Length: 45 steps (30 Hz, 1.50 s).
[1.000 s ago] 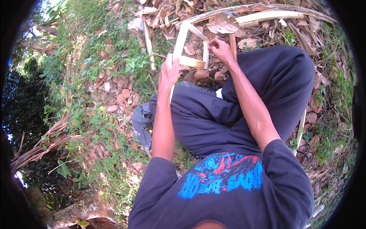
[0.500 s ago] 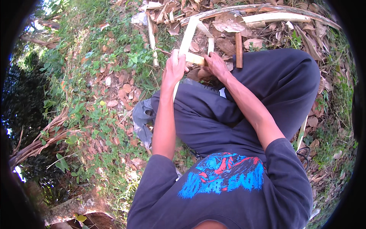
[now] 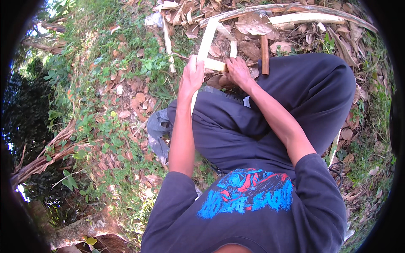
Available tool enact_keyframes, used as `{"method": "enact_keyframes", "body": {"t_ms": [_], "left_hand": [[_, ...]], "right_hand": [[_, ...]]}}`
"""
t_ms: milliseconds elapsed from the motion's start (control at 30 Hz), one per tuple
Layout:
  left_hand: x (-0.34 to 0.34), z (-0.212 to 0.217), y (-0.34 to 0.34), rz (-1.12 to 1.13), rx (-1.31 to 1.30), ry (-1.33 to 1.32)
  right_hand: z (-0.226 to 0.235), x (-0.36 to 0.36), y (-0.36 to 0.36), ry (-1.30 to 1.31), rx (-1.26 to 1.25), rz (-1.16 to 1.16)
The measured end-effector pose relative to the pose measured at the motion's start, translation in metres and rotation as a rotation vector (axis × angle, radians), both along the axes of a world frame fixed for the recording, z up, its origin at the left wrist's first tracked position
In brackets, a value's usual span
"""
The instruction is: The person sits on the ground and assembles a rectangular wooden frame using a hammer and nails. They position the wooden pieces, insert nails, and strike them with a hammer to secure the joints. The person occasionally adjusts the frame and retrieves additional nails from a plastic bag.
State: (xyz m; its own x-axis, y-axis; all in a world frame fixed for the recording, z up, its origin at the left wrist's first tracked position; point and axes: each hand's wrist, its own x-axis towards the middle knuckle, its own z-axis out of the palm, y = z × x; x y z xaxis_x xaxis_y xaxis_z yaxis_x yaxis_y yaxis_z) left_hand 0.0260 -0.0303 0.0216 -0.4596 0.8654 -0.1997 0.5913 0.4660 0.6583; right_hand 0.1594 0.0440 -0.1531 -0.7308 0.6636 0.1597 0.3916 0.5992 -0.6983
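Note:
A pale, flat strip [image 3: 207, 42], perhaps split wood or bamboo, runs up from my left hand [image 3: 192, 78], whose fingers are closed round it. It folds sharply at its top, and its lower end passes along my left wrist to the knee. Between my hands lies a short pale crosspiece [image 3: 216, 65]. My right hand [image 3: 239, 71] is closed at the crosspiece's right end, just below another narrow pale length [image 3: 233, 48]. The right fingertips are partly hidden, so their exact grip is hard to see. Both hands are above my crossed, dark-trousered legs [image 3: 303, 92].
A smooth brown stick [image 3: 264, 55] rests against my right leg. Beyond it lie a long curved strip [image 3: 291, 8] and a thick pale piece [image 3: 308, 19] among dry leaves. A thin pale stick [image 3: 168, 46] and grey plastic [image 3: 158, 126] are to the left.
My left hand has shifted very slightly left with the long strip. The right hand stays at the crosspiece, its fingers a little differently placed.

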Motion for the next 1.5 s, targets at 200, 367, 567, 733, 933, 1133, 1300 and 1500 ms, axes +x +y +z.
{"method": "enact_keyframes", "body": {"t_ms": [200, 367, 567, 733, 933, 1133, 1300, 1500], "left_hand": [[0.009, 0.012, 0.005, 0.041, -0.059, -0.036], [0.007, 0.021, 0.005, 0.095, -0.027, -0.056], [0.017, 0.022, 0.0, 0.179, -0.029, -0.089], [0.027, 0.024, 0.001, 0.241, -0.048, -0.074], [0.031, 0.016, 0.0, 0.259, -0.028, -0.042], [0.045, 0.017, 0.002, 0.283, -0.009, -0.025], [0.033, 0.014, -0.002, 0.286, -0.009, -0.098], [0.036, 0.015, 0.004, 0.261, -0.035, -0.05]], "right_hand": [[0.063, -0.021, -0.001, 0.544, -0.18, 0.074], [0.06, -0.016, 0.002, 0.588, -0.222, 0.156], [0.068, -0.01, 0.004, 0.58, -0.248, 0.195], [0.065, -0.012, 0.007, 0.583, -0.28, 0.22], [0.061, -0.016, 0.003, 0.637, -0.267, 0.189], [0.059, -0.014, 0.008, 0.581, -0.286, 0.21], [0.061, -0.008, 0.007, 0.586, -0.267, 0.196], [0.056, -0.012, 0.008, 0.626, -0.255, 0.16]]}}
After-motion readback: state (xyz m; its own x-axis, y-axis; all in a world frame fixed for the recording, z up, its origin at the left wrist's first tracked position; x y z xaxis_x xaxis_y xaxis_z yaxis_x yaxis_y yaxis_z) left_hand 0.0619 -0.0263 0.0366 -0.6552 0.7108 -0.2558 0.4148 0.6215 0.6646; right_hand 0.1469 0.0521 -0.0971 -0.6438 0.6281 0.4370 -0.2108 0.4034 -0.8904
